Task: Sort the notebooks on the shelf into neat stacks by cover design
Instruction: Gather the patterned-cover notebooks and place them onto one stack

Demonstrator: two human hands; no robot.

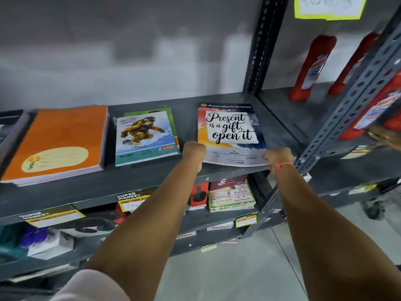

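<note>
On the grey metal shelf point(152, 181) lie three groups of notebooks. A thick stack with orange covers point(63, 135) is at the left. A small stack topped by a snowboarder cover point(145, 135) lies in the middle. At the right lies a notebook printed "Present is a gift, open it" point(230, 131). My left hand point(194, 149) grips its near left corner and my right hand point(278, 157) grips its near right corner; its near edge is slightly lifted off the shelf.
A perforated upright post point(338, 131) stands just right of my right hand. Red bottles point(312, 66) fill the neighbouring shelf. The lower shelf holds books point(232, 196), boxes and price tags. A dark stack point(10, 127) sits at the far left.
</note>
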